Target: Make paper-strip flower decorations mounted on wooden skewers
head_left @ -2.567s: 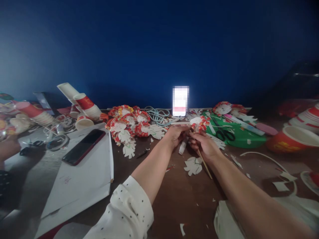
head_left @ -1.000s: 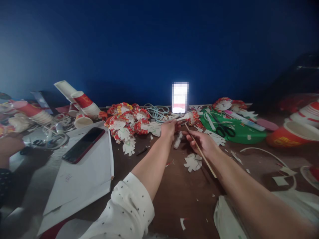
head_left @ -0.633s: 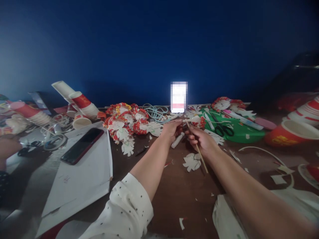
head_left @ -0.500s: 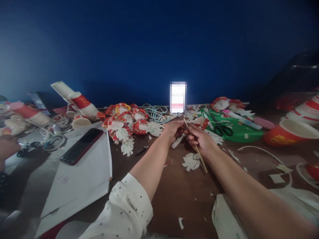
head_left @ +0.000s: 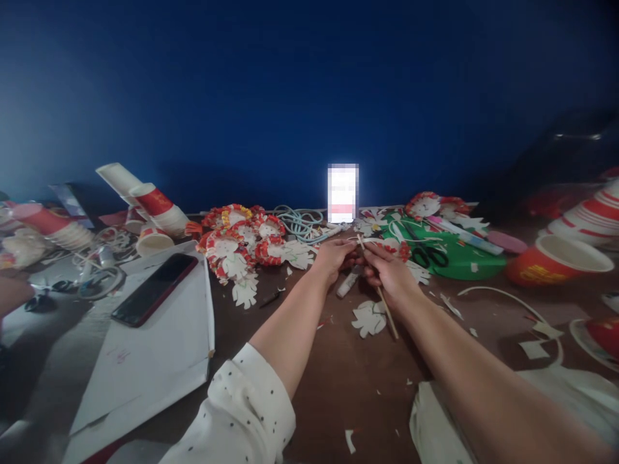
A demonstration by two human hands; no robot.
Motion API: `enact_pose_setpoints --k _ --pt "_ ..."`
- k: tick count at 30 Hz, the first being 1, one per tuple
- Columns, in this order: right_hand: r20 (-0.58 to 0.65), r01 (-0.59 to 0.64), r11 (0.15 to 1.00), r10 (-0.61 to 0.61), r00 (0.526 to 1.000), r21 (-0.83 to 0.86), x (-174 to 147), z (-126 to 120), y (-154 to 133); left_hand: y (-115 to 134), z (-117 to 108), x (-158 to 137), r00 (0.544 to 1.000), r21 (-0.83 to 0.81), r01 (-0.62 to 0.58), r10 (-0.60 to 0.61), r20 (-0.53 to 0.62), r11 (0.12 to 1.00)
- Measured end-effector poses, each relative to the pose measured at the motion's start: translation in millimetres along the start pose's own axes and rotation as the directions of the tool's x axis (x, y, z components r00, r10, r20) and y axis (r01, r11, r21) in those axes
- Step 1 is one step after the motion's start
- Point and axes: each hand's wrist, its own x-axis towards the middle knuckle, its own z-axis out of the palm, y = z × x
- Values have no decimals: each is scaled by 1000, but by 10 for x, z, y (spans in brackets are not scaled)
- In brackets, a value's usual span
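Note:
In front of me my right hand (head_left: 391,276) is closed around a thin wooden stick (head_left: 387,317), which slants from its fingertips down toward the table. My left hand (head_left: 333,259) meets it at the stick's upper end, fingers bent and pressed together; what they pinch is hidden. Below the two hands lies a whitish tube (head_left: 347,285), partly covered by them. A white paper cutout (head_left: 367,319) with a jagged edge rests on the table just left of the stick's lower end.
Red-and-white paper crafts (head_left: 232,241) pile up at the back left. Black scissors (head_left: 432,257) lie on a green sheet (head_left: 474,264). A red paper cup (head_left: 532,269) stands to the right. A phone (head_left: 155,290) rests on a white box (head_left: 164,361). Another person's hand (head_left: 14,293) shows far left.
Both hands stay together with the stick between them, and the fingers have shifted slightly at its upper end. The whole view has moved a little.

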Motion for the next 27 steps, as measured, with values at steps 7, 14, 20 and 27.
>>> enact_pose_setpoints --k 7,14,20,27 --pt "-42 40 999 -41 998 -34 -1 -4 15 13 19 -26 1000 -22 12 -12 0 1000" --pt "-26 64 997 -65 998 -31 -56 42 -74 30 -34 -29 995 -135 54 -43 85 989" --pt "50 26 1000 -26 998 1 -77 45 -91 24 -54 -27 987 -168 64 -37 156 984" --pt "88 46 998 -42 995 -42 -102 40 -66 4 -94 11 978 -138 75 -46 202 988"
